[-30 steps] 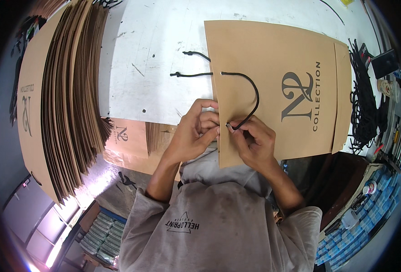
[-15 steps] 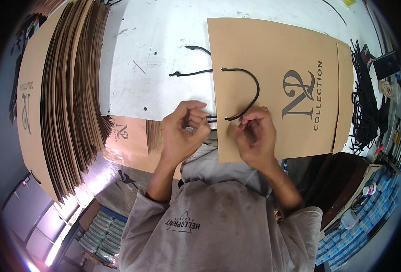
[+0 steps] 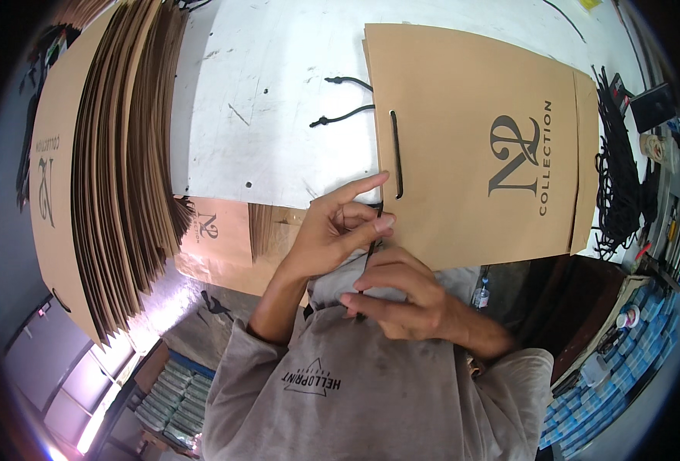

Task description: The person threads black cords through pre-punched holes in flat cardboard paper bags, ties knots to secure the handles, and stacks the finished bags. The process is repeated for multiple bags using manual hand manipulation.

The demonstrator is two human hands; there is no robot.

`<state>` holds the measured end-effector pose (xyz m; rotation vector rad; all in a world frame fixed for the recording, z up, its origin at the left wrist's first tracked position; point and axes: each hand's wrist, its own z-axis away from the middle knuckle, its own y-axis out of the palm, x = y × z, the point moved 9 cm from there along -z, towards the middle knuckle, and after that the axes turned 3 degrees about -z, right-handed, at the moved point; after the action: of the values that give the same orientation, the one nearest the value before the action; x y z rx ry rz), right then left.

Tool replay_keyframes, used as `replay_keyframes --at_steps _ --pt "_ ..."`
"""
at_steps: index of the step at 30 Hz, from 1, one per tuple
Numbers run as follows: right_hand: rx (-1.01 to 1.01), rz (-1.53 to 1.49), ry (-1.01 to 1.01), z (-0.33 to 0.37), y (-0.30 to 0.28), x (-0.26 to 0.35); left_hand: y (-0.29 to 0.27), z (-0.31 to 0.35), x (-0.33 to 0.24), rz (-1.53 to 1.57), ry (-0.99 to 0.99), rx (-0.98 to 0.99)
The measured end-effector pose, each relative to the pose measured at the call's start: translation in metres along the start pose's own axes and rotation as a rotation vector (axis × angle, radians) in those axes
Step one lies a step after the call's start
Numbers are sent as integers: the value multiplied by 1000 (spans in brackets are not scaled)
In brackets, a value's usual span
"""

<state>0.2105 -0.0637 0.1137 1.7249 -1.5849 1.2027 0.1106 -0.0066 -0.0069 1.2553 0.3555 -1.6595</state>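
Note:
A flat brown paper bag [image 3: 455, 154] with dark print lies sideways on the white table, its open edge toward the left. One black cord [image 3: 398, 157] runs straight between two holes near that edge. Two knotted cord ends [image 3: 321, 121] stick out past the edge farther back. At the near corner, my left hand [image 3: 344, 227] pinches a cord, its index finger stretched against the bag's edge. Lower down, in front of my shirt, my right hand [image 3: 401, 296] is closed on the same cord, which runs taut between both hands. Its tip is mostly hidden by my fingers.
A thick stack of brown paper bags [image 3: 125, 154] stands at the left. More bags [image 3: 225, 230] lie low beside my left forearm. A bundle of black cords [image 3: 616, 177] rests at the table's right end, near a dark device [image 3: 652, 109].
The loose cord loop on the bag has been drawn tight between the holes. My right hand has moved down and left; the left moved slightly right. The bag has shifted a little.

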Motion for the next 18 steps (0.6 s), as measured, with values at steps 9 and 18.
replay_keyframes --at_steps 9,18 --pt "-166 133 550 6 -15 -98 -14 29 -46 -798 570 -412" --pt "-184 -302 764 16 -25 -116 -7 16 -45 -586 602 -237"
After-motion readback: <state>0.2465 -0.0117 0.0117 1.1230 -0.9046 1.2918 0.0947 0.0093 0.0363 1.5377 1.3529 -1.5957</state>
